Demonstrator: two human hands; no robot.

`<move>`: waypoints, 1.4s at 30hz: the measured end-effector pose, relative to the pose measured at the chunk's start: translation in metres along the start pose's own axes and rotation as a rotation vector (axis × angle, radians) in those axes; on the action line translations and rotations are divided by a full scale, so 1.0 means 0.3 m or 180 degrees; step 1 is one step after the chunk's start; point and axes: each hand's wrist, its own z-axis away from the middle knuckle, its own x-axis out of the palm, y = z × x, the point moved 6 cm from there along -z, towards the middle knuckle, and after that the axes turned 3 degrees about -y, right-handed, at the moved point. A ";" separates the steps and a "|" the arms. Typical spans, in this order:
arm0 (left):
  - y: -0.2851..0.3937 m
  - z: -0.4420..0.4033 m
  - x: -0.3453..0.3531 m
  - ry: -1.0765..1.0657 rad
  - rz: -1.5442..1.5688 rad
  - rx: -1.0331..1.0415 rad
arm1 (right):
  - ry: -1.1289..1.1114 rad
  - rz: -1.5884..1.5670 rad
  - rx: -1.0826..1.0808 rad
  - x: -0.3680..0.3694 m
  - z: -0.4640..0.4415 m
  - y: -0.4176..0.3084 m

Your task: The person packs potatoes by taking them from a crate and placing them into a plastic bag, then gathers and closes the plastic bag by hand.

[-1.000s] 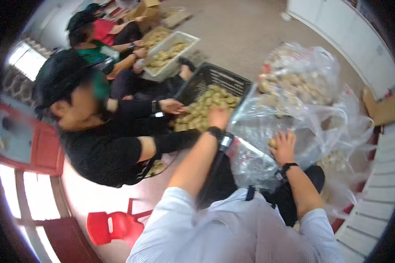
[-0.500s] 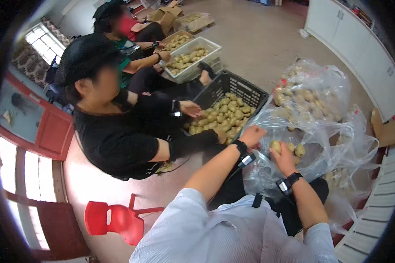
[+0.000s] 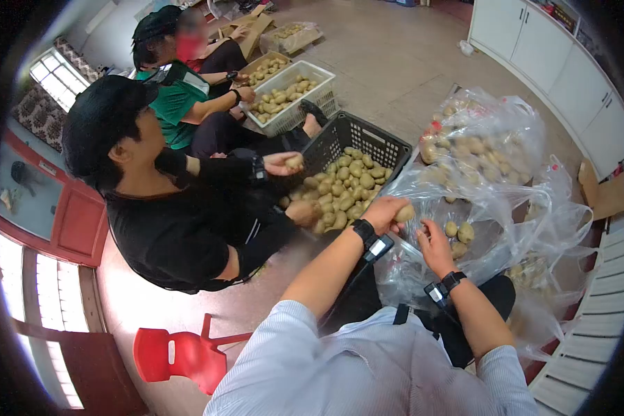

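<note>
A potato (image 3: 404, 213) is gripped in the fingers of my left hand (image 3: 386, 213), just right of the near corner of the black crate (image 3: 403, 147). My right hand (image 3: 435, 246) has its fingers apart, with nothing seen in it, over the clear plastic bag (image 3: 410, 267). Beside its fingertips, a few loose potatoes (image 3: 465, 232) lie on the bag. Many potatoes (image 3: 353, 182) fill the lower part of the black crate.
A co-worker in black (image 3: 180, 215) holds a potato at the crate's left side. Behind are other people and a white crate (image 3: 324, 81) of potatoes. A full clear bag (image 3: 489, 142) stands ahead right; a red stool (image 3: 187, 357) lies lower left.
My left hand has come to hold a potato. The right hand, which held one half a second ago, has let go of it. The co-worker's raised hand now has a potato.
</note>
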 end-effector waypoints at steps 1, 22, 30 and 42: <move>-0.010 -0.019 -0.025 0.0010 0.0311 0.0085 | 0.0004 0.0014 0.0011 -0.005 0.009 0.048; -0.058 -0.146 -0.536 0.1563 -0.1746 0.1667 | 0.0350 0.1837 0.0562 -0.143 0.140 0.282; -0.013 -0.064 -0.479 0.1753 -0.4286 0.1425 | 0.0343 0.1228 0.0813 -0.154 0.132 0.309; -0.098 -0.194 -0.664 0.1210 -0.5064 0.0462 | 0.0640 0.0761 0.0830 -0.153 0.136 0.354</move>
